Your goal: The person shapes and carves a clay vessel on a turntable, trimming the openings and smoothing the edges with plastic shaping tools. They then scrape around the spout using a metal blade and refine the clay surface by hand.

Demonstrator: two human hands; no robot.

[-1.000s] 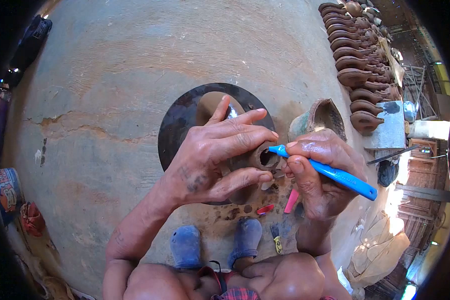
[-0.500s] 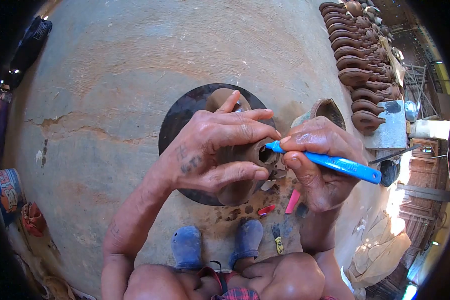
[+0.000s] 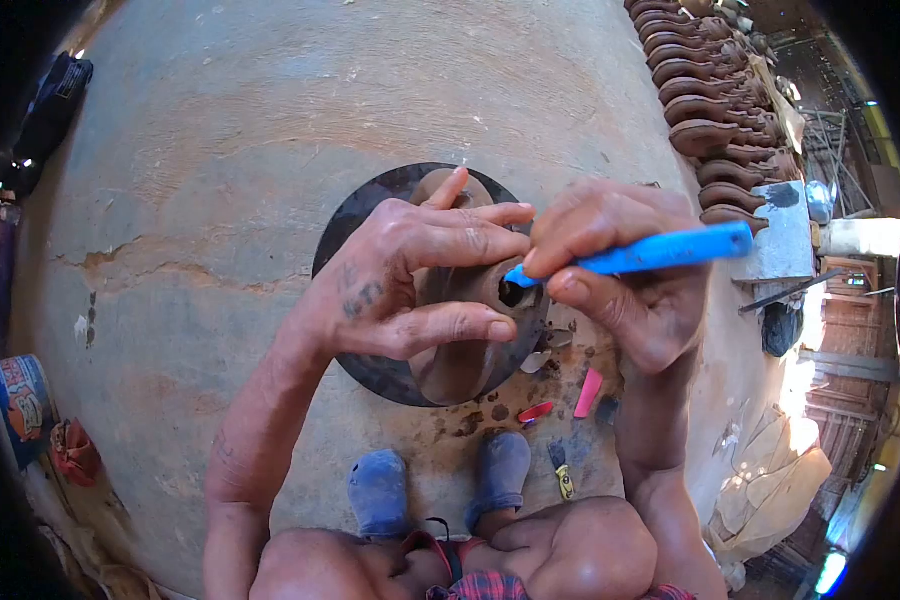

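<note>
A brown wet-clay vessel lies on a round black disc, its round opening facing right. My left hand spans the vessel, thumb on the near side and fingers on the far side of its neck. In my right hand is a blue plastic handle, like that of a toothbrush, pinched between thumb and fingers. Its narrow tip is at the rim of the opening. My left hand covers much of the vessel's middle.
Rows of shaped clay pieces line the upper right, beside a pale block. A pink strip, a red piece, clay scraps and a yellow-handled scraper lie near my shoes.
My right hand has lifted and tilted the blue handle, its back end swinging upward. The tip has shifted slightly left at the opening. The bowl behind my right hand is now mostly hidden.
</note>
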